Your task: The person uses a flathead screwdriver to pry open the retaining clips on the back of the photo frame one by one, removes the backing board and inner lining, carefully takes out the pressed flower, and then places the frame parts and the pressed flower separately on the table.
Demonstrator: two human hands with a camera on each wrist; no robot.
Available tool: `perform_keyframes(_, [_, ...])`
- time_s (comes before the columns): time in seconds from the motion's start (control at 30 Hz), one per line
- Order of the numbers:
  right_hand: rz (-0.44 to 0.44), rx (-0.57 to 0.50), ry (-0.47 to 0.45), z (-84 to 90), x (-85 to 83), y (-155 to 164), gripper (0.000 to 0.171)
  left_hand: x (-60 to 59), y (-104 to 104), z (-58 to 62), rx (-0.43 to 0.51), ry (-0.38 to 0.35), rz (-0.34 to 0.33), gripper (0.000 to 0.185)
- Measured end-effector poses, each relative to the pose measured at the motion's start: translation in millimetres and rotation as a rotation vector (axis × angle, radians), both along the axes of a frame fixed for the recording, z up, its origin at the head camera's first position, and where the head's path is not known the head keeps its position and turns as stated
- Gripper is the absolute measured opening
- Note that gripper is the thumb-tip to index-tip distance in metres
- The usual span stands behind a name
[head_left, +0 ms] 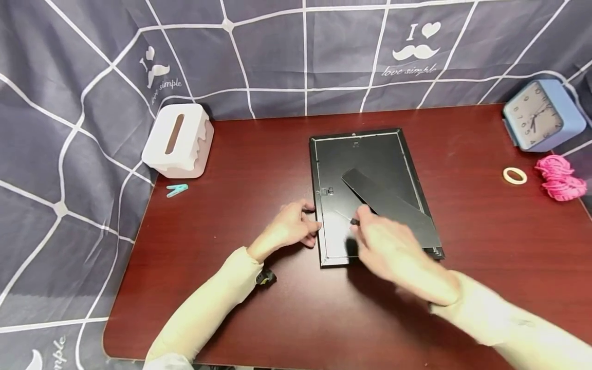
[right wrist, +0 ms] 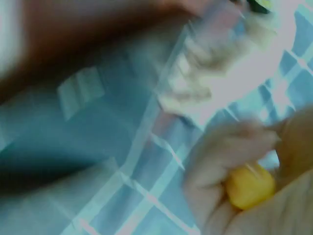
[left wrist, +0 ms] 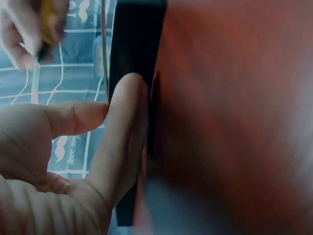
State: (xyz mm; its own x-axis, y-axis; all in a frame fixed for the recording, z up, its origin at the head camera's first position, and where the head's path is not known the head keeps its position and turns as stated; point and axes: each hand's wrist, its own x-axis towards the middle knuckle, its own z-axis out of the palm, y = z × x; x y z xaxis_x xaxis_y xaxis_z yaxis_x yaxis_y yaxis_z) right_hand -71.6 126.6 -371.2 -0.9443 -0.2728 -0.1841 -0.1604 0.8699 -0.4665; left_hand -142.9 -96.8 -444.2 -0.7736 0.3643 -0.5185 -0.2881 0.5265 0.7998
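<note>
A black picture frame [head_left: 379, 154] lies back side up on the table, its stand leg [head_left: 393, 205] slanting across the backing. My left hand [head_left: 291, 223] rests at the frame's left edge. In the left wrist view, a straight finger lies along the frame's dark side [left wrist: 137, 39], with the thumb tip at its upper edge. My right hand [head_left: 386, 244] grips a screwdriver over the frame's lower part. Its yellow handle [right wrist: 249, 186] shows in the right wrist view, which is blurred. The thin shaft points left across the backing; whether its tip touches is unclear.
A white tissue box [head_left: 178, 141] and a turquoise clip [head_left: 177, 190] are at the back left. On the right stand a blue clock [head_left: 541, 115], a roll of tape [head_left: 515, 176] and pink yarn [head_left: 560, 178]. A grey checked cloth [head_left: 273, 56] hangs behind the table [head_left: 250, 174].
</note>
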Motion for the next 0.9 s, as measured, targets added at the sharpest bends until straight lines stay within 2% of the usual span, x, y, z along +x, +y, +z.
perform_keyframes(0.07, [0.027,0.06,-0.036,19.4,-14.5,15,0.017,-8.7,-1,3.7,-0.073,0.07,-0.011,0.056])
perform_keyframes(0.13, [0.038,0.064,-0.066,30.7,-34.9,27,0.021,-19.7,1,5.7,-0.121,0.133,-0.004,0.054])
perform_keyframes(0.23, [0.031,0.013,-0.087,28.1,-70.0,33,0.027,-38.4,6,5.2,-0.14,0.188,0.051,0.053])
perform_keyframes(0.3, [0.034,-0.034,-0.113,9.5,-93.9,30,0.03,-50.0,10,3.2,-0.141,0.194,0.093,0.052])
perform_keyframes(0.4, [0.041,-0.045,-0.12,-42.5,-132.6,25,0.032,-62.6,17,-0.3,-0.164,0.21,0.126,0.05])
perform_keyframes(0.5, [0.035,-0.045,-0.105,-93.1,-166.5,22,0.032,-68.7,24,-2.5,-0.178,0.226,0.127,0.046])
perform_keyframes(0.57, [0.023,-0.05,-0.1,-114.5,-181.9,18,0.032,-70.6,25,-4.8,-0.172,0.23,0.123,0.04])
perform_keyframes(0.7, [0.016,-0.051,-0.092,-130.9,-195.4,11,0.03,-71.7,26,-6.2,-0.15,0.224,0.133,0.031])
perform_keyframes(0.9, [-0.004,-0.075,-0.09,-132.6,-201.1,1,0.029,-72.8,23,-4.8,-0.132,0.212,0.154,0.028])
